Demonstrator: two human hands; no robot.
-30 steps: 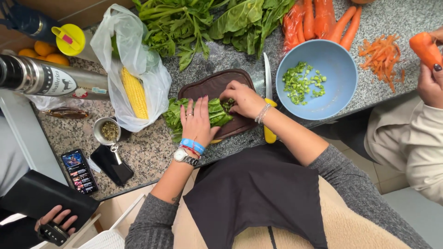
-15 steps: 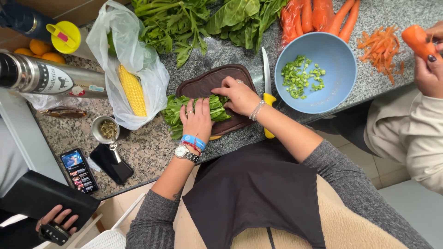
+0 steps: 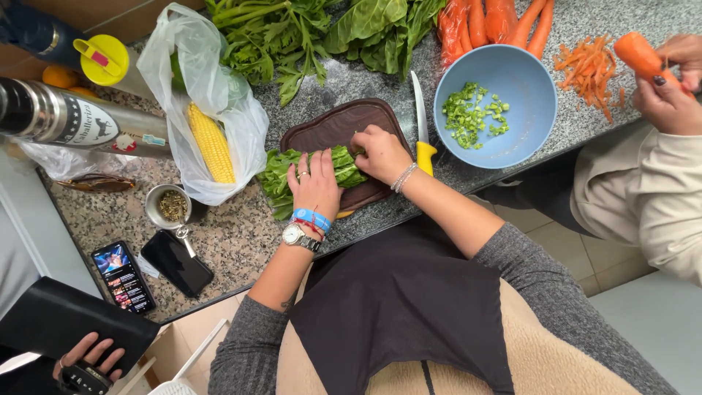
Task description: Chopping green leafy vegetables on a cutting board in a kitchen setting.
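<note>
1. You are pressing your left hand point(image 3: 316, 183) flat, fingers spread, on the green leaves point(image 3: 307, 170) at the 7 o'clock edge of the dark cutting board point(image 3: 344, 124).
2. Your right hand point(image 3: 382, 153) is curling over the same bundle at its 3 o'clock end, fingers bent down onto the leaves, gripping them.
3. The yellow-handled knife point(image 3: 420, 124) is lying just beside the board at 3 o'clock, touched by neither hand.
4. The blue bowl point(image 3: 512, 139) with chopped greens is sitting at 2 o'clock of the board on the speckled surface point(image 3: 241, 234).
5. A clear plastic bag point(image 3: 197, 80) holding a yellow corn cob point(image 3: 212, 143) is lying at 9 o'clock of the board.
6. At 10 o'clock of the bag a steel flask point(image 3: 66, 121) with an oval label is lying on its side, near a round yellow lid point(image 3: 104, 60).
7. Another person's hand point(image 3: 669, 91) is holding a carrot point(image 3: 635, 55) at 3 o'clock of the bowl.
</note>
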